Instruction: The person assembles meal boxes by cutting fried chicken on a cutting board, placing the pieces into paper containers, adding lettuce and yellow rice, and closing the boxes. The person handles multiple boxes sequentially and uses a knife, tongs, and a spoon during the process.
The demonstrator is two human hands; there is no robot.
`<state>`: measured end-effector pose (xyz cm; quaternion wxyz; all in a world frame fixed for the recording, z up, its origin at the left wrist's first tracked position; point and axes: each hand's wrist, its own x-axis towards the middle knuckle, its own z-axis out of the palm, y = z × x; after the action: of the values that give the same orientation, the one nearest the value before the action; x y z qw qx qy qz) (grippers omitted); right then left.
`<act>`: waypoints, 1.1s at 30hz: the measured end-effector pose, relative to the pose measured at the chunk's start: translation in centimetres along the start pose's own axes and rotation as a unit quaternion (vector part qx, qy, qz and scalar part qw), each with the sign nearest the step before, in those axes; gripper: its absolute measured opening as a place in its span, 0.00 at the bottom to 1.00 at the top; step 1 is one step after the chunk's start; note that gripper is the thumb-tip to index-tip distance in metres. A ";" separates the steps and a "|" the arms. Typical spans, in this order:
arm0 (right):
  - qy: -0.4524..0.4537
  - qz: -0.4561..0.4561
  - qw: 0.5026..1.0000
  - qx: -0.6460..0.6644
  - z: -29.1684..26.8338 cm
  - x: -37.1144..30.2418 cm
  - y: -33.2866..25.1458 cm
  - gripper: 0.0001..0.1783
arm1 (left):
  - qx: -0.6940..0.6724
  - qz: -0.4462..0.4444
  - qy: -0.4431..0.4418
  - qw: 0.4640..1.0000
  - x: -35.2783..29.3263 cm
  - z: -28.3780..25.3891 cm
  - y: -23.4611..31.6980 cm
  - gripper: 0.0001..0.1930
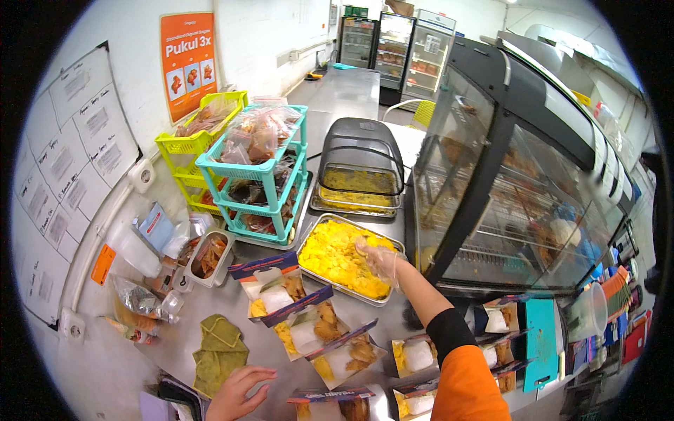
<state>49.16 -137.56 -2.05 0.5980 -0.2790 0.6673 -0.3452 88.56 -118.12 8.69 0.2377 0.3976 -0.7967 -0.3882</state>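
Observation:
My right hand [381, 264], in a clear plastic glove, reaches into a metal tray [385, 302] heaped with yellow scrambled egg [337, 252]. Its fingers are bunched against the egg near the tray's right side, and the glove partly blurs them. Bare and holding nothing, my left hand [242, 394] hovers low in the picture with its fingers loosely bent and apart. Close to it lies a folded green cloth [219, 351]. Between my hands stand several open paper boxes [274, 291] with white rice, yellow egg and fried chicken pieces.
More filled boxes [415, 354] stand beneath my right arm. A turquoise rack [239, 168] of bagged food stands left of a lidded tray [358, 189]. A glass display case [519, 203] bounds the right side. A small metal pan [209, 259] sits by the wall.

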 end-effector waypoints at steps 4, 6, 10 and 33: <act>-0.023 -0.072 0.996 0.041 -1.9 -5.9 -2.3 0.22 | 0.007 0.097 -0.091 0.991 1.6 2.0 3.8 0.14; -0.076 -0.071 0.990 0.098 -4.3 -10.6 -3.3 0.19 | -0.014 0.189 -0.174 0.966 3.0 4.9 5.6 0.14; -0.072 -0.107 0.991 0.028 -10.5 -23.3 -2.2 0.18 | -0.172 0.267 -0.371 0.872 4.4 16.1 9.1 0.13; 0.405 -0.083 0.814 -0.409 -20.6 -37.0 36.4 0.33 | 0.250 0.498 -0.256 0.790 5.0 48.0 10.3 0.20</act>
<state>34.95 -83.84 -7.63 0.0740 -0.3873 0.9030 -0.1705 48.06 -97.68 -10.81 0.0778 -0.1222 -0.9853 -0.0910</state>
